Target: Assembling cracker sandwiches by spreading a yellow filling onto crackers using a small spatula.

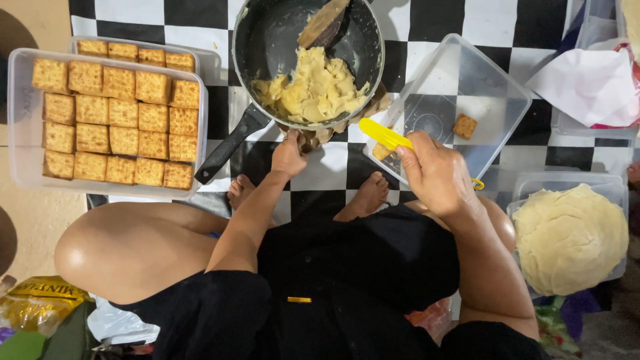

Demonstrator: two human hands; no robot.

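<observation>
Left tray full of filled squares. Right hand grips yellow spatula over clear tub, two squares left inside. Left hand closed on pan edge; yellow filling remains plentiful.

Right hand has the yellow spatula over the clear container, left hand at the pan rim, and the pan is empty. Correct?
Not quite: the head view shows the pan holds a pale yellow filling and a wooden spatula. The rest stands: right hand holds the yellow spatula over the clear container, left hand at the pan rim.
</observation>
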